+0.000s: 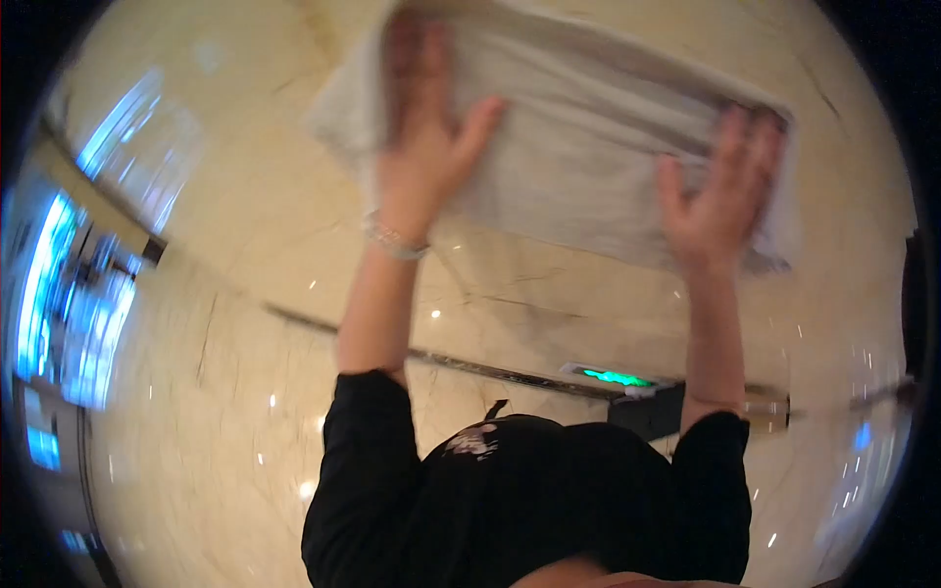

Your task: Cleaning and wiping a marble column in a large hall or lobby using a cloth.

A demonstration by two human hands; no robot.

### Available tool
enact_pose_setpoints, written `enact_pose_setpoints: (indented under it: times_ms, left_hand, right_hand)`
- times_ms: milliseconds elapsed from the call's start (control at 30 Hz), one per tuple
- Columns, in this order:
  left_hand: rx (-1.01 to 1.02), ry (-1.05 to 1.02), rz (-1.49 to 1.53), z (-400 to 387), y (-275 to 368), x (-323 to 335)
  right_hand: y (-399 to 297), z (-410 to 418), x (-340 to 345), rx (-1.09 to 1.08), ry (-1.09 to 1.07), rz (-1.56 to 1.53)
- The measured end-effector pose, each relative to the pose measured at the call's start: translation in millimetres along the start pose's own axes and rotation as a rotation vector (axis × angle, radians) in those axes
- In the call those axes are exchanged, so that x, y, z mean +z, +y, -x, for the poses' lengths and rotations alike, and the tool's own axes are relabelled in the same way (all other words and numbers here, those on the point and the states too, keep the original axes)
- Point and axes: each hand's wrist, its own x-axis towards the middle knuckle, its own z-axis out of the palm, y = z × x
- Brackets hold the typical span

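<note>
A pale grey-white cloth (pixel 566 169) is spread wide before me, over or above a glossy cream marble surface (pixel 242 184). My left hand (pixel 434 125) lies over the cloth's left part, with the thumb pointing away from the fingers; a bracelet circles that wrist. Near the right edge of the cloth is my right hand (pixel 720 176), its thumb also spread apart. Both hands and the cloth are blurred, and the fingertips are too smeared to tell whether they pinch the fabric.
A dark strip (pixel 507 376) crosses the marble nearer my body. By my right forearm are a lit green sign (pixel 616 378) and a dark grey object (pixel 647 413). Bright bluish panels (pixel 48 287) stand at the far left. A dark object (pixel 919 309) shows at the right rim.
</note>
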Motion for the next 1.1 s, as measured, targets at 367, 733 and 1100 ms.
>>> enact_pose_setpoints:
  times_ms: [367, 733, 1100]
  left_hand:
    - [-0.179, -0.154, -0.005, 69.7, 28.0, -12.7]
    - [-0.687, -0.048, 0.403, 189.4, 30.2, -20.3]
    - [-1.596, 0.159, 1.664, 276.0, 40.2, 15.3]
  right_hand:
    - [6.6, 66.9, -4.1, -0.148, 0.125, -0.039]
    - [-83.9, 106.4, 28.0, -0.044, 0.026, -0.471]
    - [-103.1, 135.0, 36.6, 0.138, -0.038, -0.477]
